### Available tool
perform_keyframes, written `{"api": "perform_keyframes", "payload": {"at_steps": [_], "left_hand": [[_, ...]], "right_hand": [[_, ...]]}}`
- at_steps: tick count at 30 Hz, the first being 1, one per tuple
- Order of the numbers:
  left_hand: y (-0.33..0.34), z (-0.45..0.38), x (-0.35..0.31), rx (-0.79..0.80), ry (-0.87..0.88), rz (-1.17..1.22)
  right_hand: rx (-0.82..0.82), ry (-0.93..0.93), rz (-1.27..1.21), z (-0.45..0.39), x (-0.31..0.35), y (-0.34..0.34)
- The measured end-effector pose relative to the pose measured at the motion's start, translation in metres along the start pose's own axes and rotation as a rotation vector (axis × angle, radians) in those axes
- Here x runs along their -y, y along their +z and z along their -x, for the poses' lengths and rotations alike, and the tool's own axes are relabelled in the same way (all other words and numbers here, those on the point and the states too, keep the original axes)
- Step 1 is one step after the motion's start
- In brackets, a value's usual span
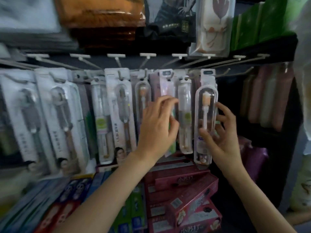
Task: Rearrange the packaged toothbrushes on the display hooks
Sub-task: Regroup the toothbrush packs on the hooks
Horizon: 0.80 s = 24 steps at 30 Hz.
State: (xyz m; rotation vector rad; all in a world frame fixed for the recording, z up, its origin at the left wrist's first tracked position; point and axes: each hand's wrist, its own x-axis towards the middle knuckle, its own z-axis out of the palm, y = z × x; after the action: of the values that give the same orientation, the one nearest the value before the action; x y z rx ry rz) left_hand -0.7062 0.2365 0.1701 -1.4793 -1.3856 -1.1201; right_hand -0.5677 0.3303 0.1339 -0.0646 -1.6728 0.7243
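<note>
Clear blister pack w/ orange-head brush [205, 118] is the one in play: right hand [223, 132] grips it, thumb on the front low down, fingers curled round the right edge and back. Pack top sits up by the hook row [208, 76]; can't tell if it's threaded on. Prob held low so the hang-hole end stays free to steer. Left hand [158, 126] is at the next packs over, fingers loosely curled, tips at a pinkish pack [161, 84] and a green-label tube pack [185, 115] — looks like parting them to make room, real pinch unclear. Bare hooks [242, 72] to the right, red boxes [183, 190] below.
</note>
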Motion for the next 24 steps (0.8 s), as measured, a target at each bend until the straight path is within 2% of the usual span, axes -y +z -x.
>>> {"api": "perform_keyframes", "payload": {"at_steps": [5,11,16,19,24], "left_hand": [[-0.077,0.019,0.037,-0.106,-0.073,-0.030],[-0.198,0.060,0.103,-0.249,-0.275,-0.176],[-0.275,0.090,0.145,-0.232,-0.435,-0.342],[-0.302,0.102,0.169,-0.144,-0.486,-0.433],[-0.313,0.108,0.198,0.147,-0.600,-0.471]], "right_hand": [[0.192,-0.088,0.059,-0.006,0.048,0.061],[0.450,-0.091,-0.035,0.005,0.102,0.174],[0.558,-0.010,-0.119,0.028,0.142,0.272],[0.541,0.095,-0.157,0.034,0.153,0.325],[0.295,0.236,-0.087,0.023,0.158,0.387]]}}
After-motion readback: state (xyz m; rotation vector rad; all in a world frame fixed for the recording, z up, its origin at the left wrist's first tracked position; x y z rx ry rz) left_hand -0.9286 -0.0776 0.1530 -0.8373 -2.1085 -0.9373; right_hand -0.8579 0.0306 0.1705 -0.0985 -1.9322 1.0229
